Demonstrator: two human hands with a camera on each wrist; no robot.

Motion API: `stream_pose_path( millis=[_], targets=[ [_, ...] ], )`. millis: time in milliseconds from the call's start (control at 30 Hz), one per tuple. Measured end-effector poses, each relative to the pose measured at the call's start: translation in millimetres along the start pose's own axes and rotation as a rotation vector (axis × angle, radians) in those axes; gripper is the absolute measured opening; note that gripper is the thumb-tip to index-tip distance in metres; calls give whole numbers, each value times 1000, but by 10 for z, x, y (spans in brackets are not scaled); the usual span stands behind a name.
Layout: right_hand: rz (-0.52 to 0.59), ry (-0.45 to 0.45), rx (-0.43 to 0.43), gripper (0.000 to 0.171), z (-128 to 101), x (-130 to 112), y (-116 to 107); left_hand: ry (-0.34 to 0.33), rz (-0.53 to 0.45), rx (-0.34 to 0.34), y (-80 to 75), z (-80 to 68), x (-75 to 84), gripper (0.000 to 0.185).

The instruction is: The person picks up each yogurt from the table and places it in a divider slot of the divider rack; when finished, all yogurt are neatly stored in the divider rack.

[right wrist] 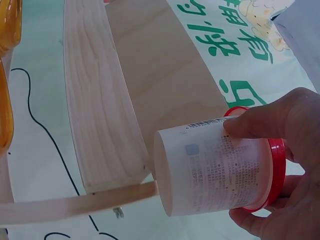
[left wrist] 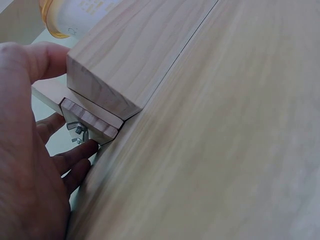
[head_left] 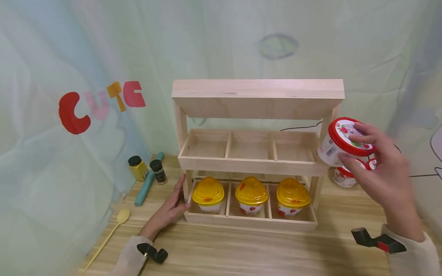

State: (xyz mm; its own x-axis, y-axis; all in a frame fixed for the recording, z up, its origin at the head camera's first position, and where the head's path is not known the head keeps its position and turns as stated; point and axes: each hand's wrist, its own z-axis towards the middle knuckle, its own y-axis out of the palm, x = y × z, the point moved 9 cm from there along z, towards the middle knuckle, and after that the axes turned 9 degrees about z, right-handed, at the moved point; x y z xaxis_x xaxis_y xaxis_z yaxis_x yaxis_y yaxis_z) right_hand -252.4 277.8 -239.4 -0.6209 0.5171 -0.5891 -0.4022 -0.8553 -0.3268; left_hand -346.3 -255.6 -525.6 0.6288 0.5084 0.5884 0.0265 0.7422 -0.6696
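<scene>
A light wooden tiered rack (head_left: 253,165) stands on the table, with three-part trays on its middle and lower tiers. My left hand (head_left: 168,210) grips the rack's lower left corner. In the left wrist view the thumb (left wrist: 47,60) lies against the tray's end, and the fingers reach round the side post near its wing nuts (left wrist: 79,130). My right hand (head_left: 390,168) holds a white paper tub (head_left: 328,151) with a red lid, tilted, beside the right end of the middle tray. In the right wrist view the tub's printed side (right wrist: 210,165) shows, thumb and fingers around its lid end.
Three yellow-lidded cups (head_left: 251,191) sit in the lower tray's compartments. More red-lidded tubs (head_left: 345,177) stand behind the right hand. At left are a yellow jar (head_left: 138,168), a dark-capped jar (head_left: 158,171), a teal stick (head_left: 146,188) and a yellow spoon (head_left: 110,234). A curtain hangs behind.
</scene>
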Motion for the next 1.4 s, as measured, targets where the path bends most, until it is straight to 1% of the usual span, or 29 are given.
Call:
stream_pose_path(
  millis=[67, 100, 133, 167, 200, 233, 300, 333, 400, 533, 600, 633, 667, 700, 833, 867, 900, 1000, 1033, 1100, 1133, 1167, 1233, 1267, 1300, 1367, 1400],
  targets=[
    [12, -4, -9, 64, 13, -22, 41, 35, -14, 0, -39, 15, 124, 96],
    [18, -9, -12, 64, 21, -37, 61, 47, -20, 5, -48, 19, 159, 96],
    [31, -22, -19, 64, 32, -59, 86, 50, -23, 6, -63, 25, 210, 96],
    [45, -33, -25, 64, 42, -79, 109, 63, -20, 8, -68, 26, 227, 95],
    [51, -39, -31, 64, 51, -94, 131, 61, -23, 3, -68, 26, 225, 96],
    [57, -40, -37, 63, 58, -103, 156, 29, -13, -5, -45, 19, 155, 99],
    [57, -41, -51, 63, 70, -119, 211, -32, -7, -24, 21, 0, -38, 102],
    [51, -42, -59, 63, 77, -129, 238, -60, -6, -38, 42, -7, -99, 102],
    [27, -36, -69, 62, 88, -145, 291, -83, -4, -51, 68, -18, -184, 104],
    [12, -64, -87, 59, 130, -215, 407, -52, 13, -44, 44, -23, -119, 100],
    [14, -79, -94, 57, 149, -246, 466, -46, 21, -42, 41, -23, -119, 100],
    [15, -86, -97, 56, 155, -260, 496, -53, 13, -45, 43, -24, -119, 100],
    [14, -92, -101, 56, 159, -275, 523, -81, 20, -52, 59, -30, -176, 103],
    [13, -97, -104, 56, 165, -288, 550, -90, 12, -55, 64, -31, -197, 103],
    [9, -101, -114, 54, 187, -335, 643, -97, -7, -55, 82, -36, -242, 104],
    [13, -102, -116, 54, 195, -347, 663, -94, -5, -50, 85, -36, -248, 104],
    [17, -103, -118, 53, 203, -357, 682, -68, -13, -41, 69, -31, -201, 101],
    [33, -113, -126, 53, 226, -396, 736, -29, 19, -18, 63, -21, -185, 100],
    [44, -115, -130, 52, 233, -409, 756, -3, 10, -13, 46, -7, -124, 98],
    [65, -122, -139, 51, 248, -441, 799, -2, 14, -14, 47, -6, -123, 98],
    [76, -127, -144, 50, 256, -460, 824, -22, 26, -17, 62, -11, -172, 100],
    [80, -131, -149, 49, 263, -478, 848, -36, 14, -22, 64, -12, -180, 100],
    [91, -138, -157, 48, 274, -512, 896, -39, 9, -27, 64, -15, -173, 101],
    [96, -141, -163, 47, 278, -527, 922, -66, 18, -29, 79, -29, -233, 103],
    [96, -145, -169, 47, 281, -540, 949, -43, 11, -25, 67, -26, -189, 103],
    [99, -150, -180, 47, 284, -564, 997, -35, 10, -19, 61, -20, -171, 102],
    [104, -152, -183, 47, 285, -574, 1019, -19, 18, -13, 55, -14, -152, 102]
  ],
)
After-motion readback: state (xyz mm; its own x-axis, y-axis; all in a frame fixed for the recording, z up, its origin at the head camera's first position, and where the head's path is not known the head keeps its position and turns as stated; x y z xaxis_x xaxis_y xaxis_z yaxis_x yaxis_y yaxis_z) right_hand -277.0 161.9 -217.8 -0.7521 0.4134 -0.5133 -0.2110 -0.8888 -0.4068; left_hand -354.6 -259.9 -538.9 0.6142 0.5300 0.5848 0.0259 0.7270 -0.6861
